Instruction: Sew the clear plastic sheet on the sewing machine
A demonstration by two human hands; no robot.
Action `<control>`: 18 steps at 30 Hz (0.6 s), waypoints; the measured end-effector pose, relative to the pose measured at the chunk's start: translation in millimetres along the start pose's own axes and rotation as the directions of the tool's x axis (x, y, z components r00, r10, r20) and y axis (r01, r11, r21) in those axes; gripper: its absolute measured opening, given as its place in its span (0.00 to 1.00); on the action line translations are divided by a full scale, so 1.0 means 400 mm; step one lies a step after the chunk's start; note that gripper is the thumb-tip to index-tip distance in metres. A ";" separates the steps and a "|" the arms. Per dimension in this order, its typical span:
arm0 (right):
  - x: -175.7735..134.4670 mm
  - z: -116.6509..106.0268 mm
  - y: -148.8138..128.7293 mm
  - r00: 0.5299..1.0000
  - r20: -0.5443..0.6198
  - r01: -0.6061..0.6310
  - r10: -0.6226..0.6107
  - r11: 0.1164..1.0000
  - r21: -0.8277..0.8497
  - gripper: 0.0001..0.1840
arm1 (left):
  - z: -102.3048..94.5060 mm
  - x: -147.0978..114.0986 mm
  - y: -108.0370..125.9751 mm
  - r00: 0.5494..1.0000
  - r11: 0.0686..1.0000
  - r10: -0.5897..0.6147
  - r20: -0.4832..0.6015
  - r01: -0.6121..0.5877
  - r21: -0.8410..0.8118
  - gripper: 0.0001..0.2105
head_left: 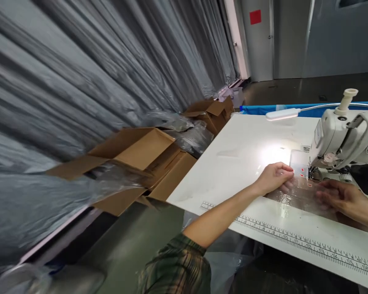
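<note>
A clear plastic sheet (285, 199) with small red marks lies on the white sewing table, its far part beside the needle area of the white sewing machine (328, 139). My left hand (275, 178) is closed, thumb and fingers pinching the sheet's left side. To the right, just in front of the machine, my right hand (345, 199) has its fingers drawn together on the sheet's right side; they are slightly blurred. Whether the sheet is under the presser foot I cannot tell.
A white lamp (282, 114) lights the tabletop (233, 163), which has a printed ruler (294, 241) along its front edge. Open cardboard boxes (147, 151) with plastic wrap stand left of the table, by a grey curtain (95, 61). A dark pad (366, 179) lies right of the needle.
</note>
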State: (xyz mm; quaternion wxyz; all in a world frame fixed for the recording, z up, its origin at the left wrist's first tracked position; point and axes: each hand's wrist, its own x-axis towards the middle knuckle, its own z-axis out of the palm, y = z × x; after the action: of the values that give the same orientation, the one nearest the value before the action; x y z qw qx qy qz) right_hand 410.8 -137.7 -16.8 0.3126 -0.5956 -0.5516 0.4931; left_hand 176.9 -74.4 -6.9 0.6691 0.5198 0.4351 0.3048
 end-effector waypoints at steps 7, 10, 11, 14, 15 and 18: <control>0.007 -0.011 0.018 0.989 -0.068 -0.122 0.135 0.977 0.174 0.32 | -0.009 -0.009 -0.007 0.997 0.976 0.034 -0.069 -0.048 -0.211 0.15; -0.001 -0.006 0.002 0.986 -0.088 -0.120 0.143 0.968 0.222 0.29 | -0.012 -0.007 -0.010 0.997 0.935 0.048 -0.068 -0.068 -0.348 0.20; -0.003 -0.002 -0.004 0.985 -0.099 -0.114 0.139 0.968 0.225 0.29 | -0.013 -0.007 -0.009 0.997 0.918 0.050 -0.057 -0.068 -0.391 0.21; -0.005 0.007 -0.019 0.982 -0.118 -0.115 0.145 0.967 0.229 0.30 | -0.013 -0.009 -0.003 0.999 0.865 0.048 -0.017 -0.050 -0.499 0.22; -0.005 0.009 -0.021 0.980 -0.130 -0.116 0.150 0.965 0.235 0.31 | -0.012 -0.011 -0.001 0.999 0.852 0.043 -0.008 -0.041 -0.522 0.21; -0.004 0.009 -0.013 0.977 -0.149 -0.114 0.155 0.961 0.253 0.34 | -0.009 -0.014 0.003 1.000 0.840 0.025 -0.010 -0.026 -0.541 0.18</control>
State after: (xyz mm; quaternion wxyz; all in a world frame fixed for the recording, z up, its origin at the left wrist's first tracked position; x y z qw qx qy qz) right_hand 405.6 -138.9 -12.8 0.3940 -0.6281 -0.4173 0.5254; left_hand 171.3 -77.4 -4.5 0.7838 0.3153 0.3254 0.4247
